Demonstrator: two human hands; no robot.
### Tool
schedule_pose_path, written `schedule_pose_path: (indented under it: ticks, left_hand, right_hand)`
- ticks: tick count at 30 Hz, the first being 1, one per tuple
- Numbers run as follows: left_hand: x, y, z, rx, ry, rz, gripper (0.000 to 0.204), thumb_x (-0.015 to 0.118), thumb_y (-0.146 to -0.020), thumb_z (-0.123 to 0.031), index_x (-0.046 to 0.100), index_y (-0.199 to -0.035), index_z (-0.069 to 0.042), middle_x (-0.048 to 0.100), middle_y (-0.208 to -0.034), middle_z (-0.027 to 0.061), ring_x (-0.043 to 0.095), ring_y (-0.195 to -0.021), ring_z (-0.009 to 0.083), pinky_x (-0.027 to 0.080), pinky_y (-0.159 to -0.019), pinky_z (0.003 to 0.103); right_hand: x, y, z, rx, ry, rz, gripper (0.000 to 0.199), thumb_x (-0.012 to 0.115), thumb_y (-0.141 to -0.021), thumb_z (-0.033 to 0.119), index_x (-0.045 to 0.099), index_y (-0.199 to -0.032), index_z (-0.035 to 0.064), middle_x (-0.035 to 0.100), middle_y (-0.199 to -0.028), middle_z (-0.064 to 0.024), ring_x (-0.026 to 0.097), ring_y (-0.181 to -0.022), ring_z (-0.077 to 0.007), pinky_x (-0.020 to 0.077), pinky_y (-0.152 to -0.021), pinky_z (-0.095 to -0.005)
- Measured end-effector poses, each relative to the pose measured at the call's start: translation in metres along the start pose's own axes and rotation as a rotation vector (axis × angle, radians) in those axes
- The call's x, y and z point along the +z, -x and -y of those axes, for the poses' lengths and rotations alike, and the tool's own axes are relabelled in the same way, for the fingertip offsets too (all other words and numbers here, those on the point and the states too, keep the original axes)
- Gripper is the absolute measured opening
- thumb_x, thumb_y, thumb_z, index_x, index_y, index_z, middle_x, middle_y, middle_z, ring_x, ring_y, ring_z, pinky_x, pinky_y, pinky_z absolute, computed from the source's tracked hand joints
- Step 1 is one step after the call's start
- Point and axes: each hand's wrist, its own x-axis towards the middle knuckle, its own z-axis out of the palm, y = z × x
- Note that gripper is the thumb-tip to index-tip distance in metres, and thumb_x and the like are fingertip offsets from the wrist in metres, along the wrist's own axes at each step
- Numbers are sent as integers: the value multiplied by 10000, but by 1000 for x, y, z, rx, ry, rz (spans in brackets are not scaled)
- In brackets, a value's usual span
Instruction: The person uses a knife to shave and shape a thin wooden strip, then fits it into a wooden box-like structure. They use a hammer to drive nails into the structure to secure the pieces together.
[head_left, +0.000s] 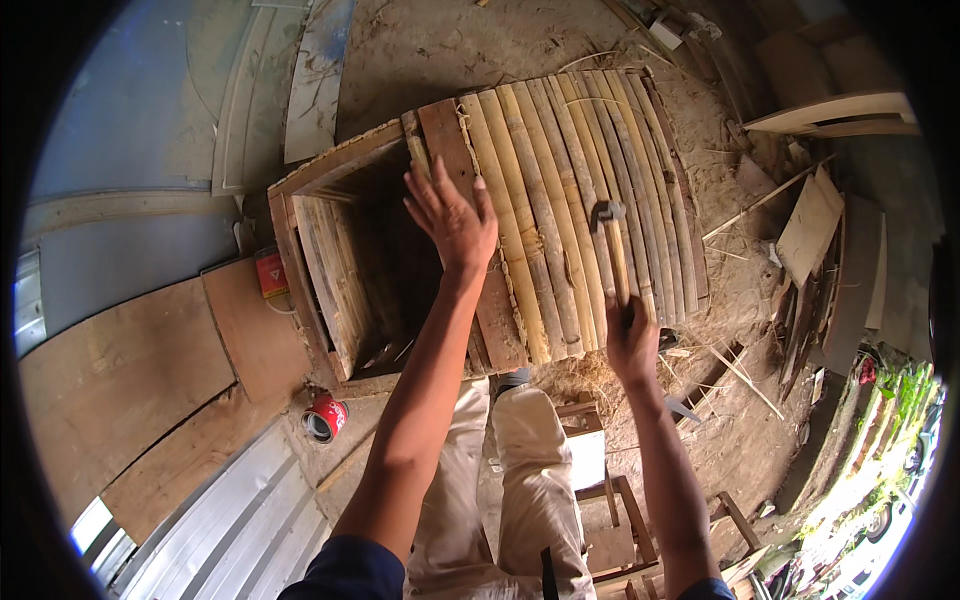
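Note:
In front of me stands a wooden box frame (300,182), partly covered by a row of bamboo slats (545,215) laid side by side. The left part of its top is uncovered, showing a dark inside with more slats along one wall. My left hand (455,220) is spread over a brown wooden board (497,310) at the row's left edge. Its fingers reach toward the end of a short bamboo strip (415,140) beside that board. Wrapped around the handle of a hammer (617,255), my right hand (632,340) is over the near right slats. The hammer's head points away from me.
A red can (325,418) sits on the dirt floor near the box's left front corner. A small red package (270,272) is beside the box's left side. Plywood sheets (130,370) lean at left. Scrap boards (810,225) pile up at right, and a wooden stool-like frame (630,520) stands near my legs.

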Motion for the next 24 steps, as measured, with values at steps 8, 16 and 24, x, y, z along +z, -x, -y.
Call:
schedule_pose_path:
  ticks: [8, 16, 24]
  left_hand:
    - [25, -3, -11, 10, -171, 211, 694, 425, -990, -426, 238, -1560, -77, 164, -1635, 173, 146, -1519, 305, 127, -1201, 570]
    - [16, -10, -18, -33, -167, 280, 688, 438, -984, -436, 265, -1549, -84, 185, -1627, 174, 156, -1511, 328, 135, -1203, 559]
    - [17, -13, -20, -78, -184, 375, 721, 440, -975, -421, 198, -1563, -81, 117, -1642, 171, 103, -1523, 319, 88, -1208, 558]
  right_hand:
    - [12, -86, -7, -220, 164, -97, 215, 604, -944, 200, 574, -1063, 23, 680, -847, -181, 671, -744, -373, 536, -637, -469]
    - [-5, -160, 12, -412, 292, -347, 474, 598, -960, 343, 450, -1300, 48, 530, -1138, -141, 508, -994, -272, 403, -858, -446]
    - [-2, -273, 8, 37, 533, -395, 760, 411, -984, 571, 248, -1529, 67, 384, -1508, -192, 341, -1428, -323, 231, -1175, -503]
